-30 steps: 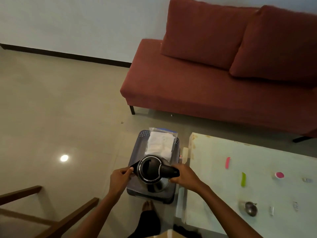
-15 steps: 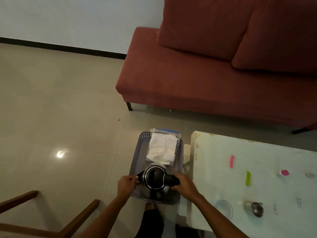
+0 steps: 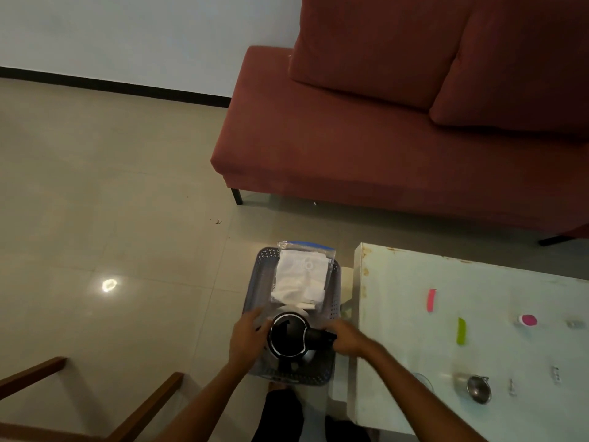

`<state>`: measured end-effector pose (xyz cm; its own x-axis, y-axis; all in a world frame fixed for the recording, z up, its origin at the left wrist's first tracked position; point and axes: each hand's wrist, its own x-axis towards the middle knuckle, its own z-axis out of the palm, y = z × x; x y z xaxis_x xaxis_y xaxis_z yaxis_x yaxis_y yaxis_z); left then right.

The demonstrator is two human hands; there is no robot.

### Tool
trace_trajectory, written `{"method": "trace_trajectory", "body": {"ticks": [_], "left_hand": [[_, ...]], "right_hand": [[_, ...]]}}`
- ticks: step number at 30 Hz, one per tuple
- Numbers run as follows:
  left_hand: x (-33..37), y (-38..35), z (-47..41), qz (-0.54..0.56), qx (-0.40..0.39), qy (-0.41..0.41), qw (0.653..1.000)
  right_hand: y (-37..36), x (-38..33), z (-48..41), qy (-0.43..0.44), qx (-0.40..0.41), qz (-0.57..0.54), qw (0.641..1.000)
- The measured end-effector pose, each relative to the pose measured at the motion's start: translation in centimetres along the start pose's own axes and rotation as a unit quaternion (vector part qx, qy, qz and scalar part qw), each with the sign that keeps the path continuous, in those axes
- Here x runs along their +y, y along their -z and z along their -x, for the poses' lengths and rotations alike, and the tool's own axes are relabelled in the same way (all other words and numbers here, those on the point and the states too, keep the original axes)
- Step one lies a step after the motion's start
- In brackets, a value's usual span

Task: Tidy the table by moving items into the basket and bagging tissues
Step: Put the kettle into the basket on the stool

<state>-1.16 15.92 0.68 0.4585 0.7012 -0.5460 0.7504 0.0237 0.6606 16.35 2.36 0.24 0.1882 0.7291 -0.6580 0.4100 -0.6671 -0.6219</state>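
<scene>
A black electric kettle (image 3: pixel 288 336) sits low in the near end of the grey perforated basket (image 3: pixel 259 282) on the floor. My right hand (image 3: pixel 345 336) grips the kettle's handle. Against the kettle's left side rests my left hand (image 3: pixel 247 333), fingers spread along it. A clear zip bag of white tissues (image 3: pixel 301 275) lies in the basket's far end. The pale table (image 3: pixel 398 314) stands to the right of the basket.
On the table lie a pink strip (image 3: pixel 431 300), a green strip (image 3: pixel 461 331), a pink-topped lid (image 3: pixel 527 320), a small metal cup (image 3: pixel 476 388) and a few small items. A red sofa (image 3: pixel 382 138) stands behind. A wooden chair frame (image 3: pixel 143 406) is at the lower left.
The kettle has gone down into the near end of the basket with both hands on it. The camera has tilted and shifted slightly.
</scene>
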Motion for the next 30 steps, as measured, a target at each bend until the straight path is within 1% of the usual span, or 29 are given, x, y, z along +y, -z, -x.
{"method": "trace_trajectory", "body": {"ticks": [2,3,6,8,10,12,14,16,19,21,22,24,26,28,30], "left_hand": [[1.6,-0.4,-0.5,-0.013,-0.055,-0.059,0.997],[2.2,-0.7,-0.9,-0.046,-0.089,-0.076,0.992],[2.6,-1.2,-2.1,-0.15,-0.149,-0.112,0.971],[2.5,-1.4,-2.9,-0.193,-0.171,-0.127,0.958],[2.5,-1.5,-3.9,-0.203,-0.168,-0.145,0.954],[2.5,-1.7,-4.8,-0.197,-0.152,-0.15,0.957],[2.7,-1.8,-5.4,-0.195,-0.143,-0.144,0.96],[2.5,-2.1,-5.9,-0.189,-0.15,-0.141,0.96],[2.1,-2.1,-6.3,-0.151,-0.147,-0.107,0.972],[2.0,-1.8,-6.3,-0.114,-0.135,-0.084,0.981],[2.1,-1.5,-6.1,-0.101,-0.13,-0.075,0.984],[2.0,-1.1,-6.0,-0.084,-0.116,-0.076,0.987],[1.8,-0.8,-5.9,-0.064,-0.099,-0.079,0.99],[1.9,-0.4,-5.8,-0.037,-0.08,-0.072,0.994],[2.7,0.0,-5.6,-0.015,-0.063,-0.08,0.995]], "right_hand": [[2.7,-0.5,-1.3,-0.042,-0.011,0.015,0.999],[3.9,-0.6,-2.2,-0.057,0.007,0.009,0.998],[6.9,-0.5,-5.3,-0.089,0.108,-0.035,0.99],[8.0,-0.2,-7.7,-0.122,0.183,-0.072,0.973],[8.7,-0.1,-10.0,-0.165,0.226,-0.158,0.947],[9.0,-0.3,-11.9,-0.205,0.237,-0.261,0.913],[9.0,-0.2,-13.5,-0.224,0.237,-0.308,0.894],[8.6,0.0,-14.5,-0.22,0.221,-0.376,0.873],[8.3,0.5,-15.5,-0.2,0.185,-0.494,0.826],[8.3,0.7,-15.8,-0.191,0.174,-0.542,0.799],[8.3,0.8,-15.9,-0.187,0.182,-0.555,0.79],[8.3,0.9,-15.9,-0.188,0.218,-0.555,0.781],[8.4,0.7,-15.1,-0.185,0.246,-0.543,0.781],[8.5,-0.4,-13.5,-0.169,0.255,-0.532,0.789],[8.6,-1.9,-11.2,-0.145,0.257,-0.537,0.79]]}}
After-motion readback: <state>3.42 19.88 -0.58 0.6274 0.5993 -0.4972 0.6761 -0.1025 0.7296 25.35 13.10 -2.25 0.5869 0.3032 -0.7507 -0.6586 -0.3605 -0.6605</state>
